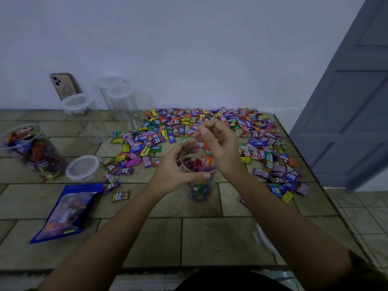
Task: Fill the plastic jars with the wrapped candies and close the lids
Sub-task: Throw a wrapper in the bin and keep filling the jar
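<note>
1. Tiled worktop [199, 238]: runs from the near edge to the wall; its right edge falls away to the floor.
2. Wrapped candies [210, 122]: loose and many-coloured, spread from the far edge across the middle to the right edge, with strays toward the left.
3. Blue candy bag [65, 211]: lies flat near the near-left corner, "Relax" printed on it.
4. Filled jar [35, 152]: at the left edge, no lid on, packed with candies.
5. Empty jars [84, 116]: clear, grouped at the far edge left of the candies; the tops are white-rimmed, and I cannot tell whether lids are seated.
6. Open jar [199, 185]: centre of the worktop, upright, partly filled with candies.
7. Left hand [178, 166]: fingers and thumb wrapped round the open jar's upper wall, gripping it.
8. Right hand [218, 143]: over the jar mouth, fingers curled, motion-blurred. An orange candy [206, 147] shows at the palm; cannot tell whether it is gripped or dropping.
9. Loose lid [83, 168]: lies flat between the filled jar and the candy strays.
10. Phone [65, 85]: propped against the wall at the far edge, behind the empty jars.
</note>
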